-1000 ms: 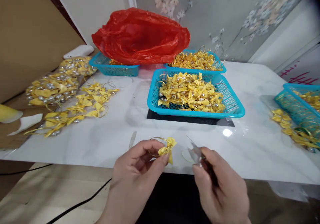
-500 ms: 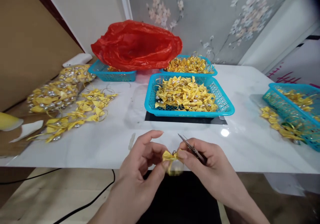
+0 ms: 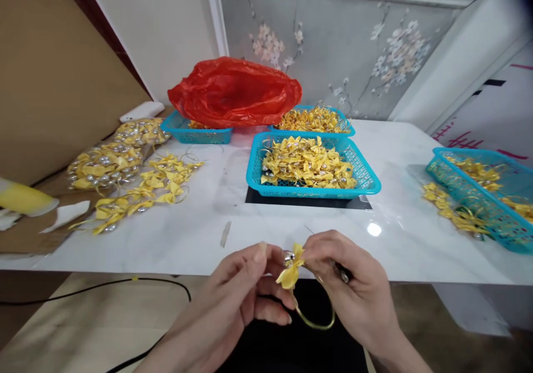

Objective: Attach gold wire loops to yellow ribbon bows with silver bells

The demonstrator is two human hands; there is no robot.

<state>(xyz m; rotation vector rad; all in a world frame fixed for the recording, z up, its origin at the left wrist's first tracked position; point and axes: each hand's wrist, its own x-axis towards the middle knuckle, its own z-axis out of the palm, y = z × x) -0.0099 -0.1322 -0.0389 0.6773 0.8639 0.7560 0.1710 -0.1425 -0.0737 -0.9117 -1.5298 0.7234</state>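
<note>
Middle basket (image 3: 366, 180) sits on the table (image 3: 408, 240), bows (image 3: 306, 162) inside. Behind it, two more baskets (image 3: 195, 134), a bag (image 3: 235, 91) over the left one. Left: loose bows (image 3: 145, 187). Right: another basket (image 3: 478, 201). In front: both hands (image 3: 245, 301) with one bow (image 3: 291, 270).

Both hands pinching yellow bow (image 3: 290, 272), baskets behind
</note>
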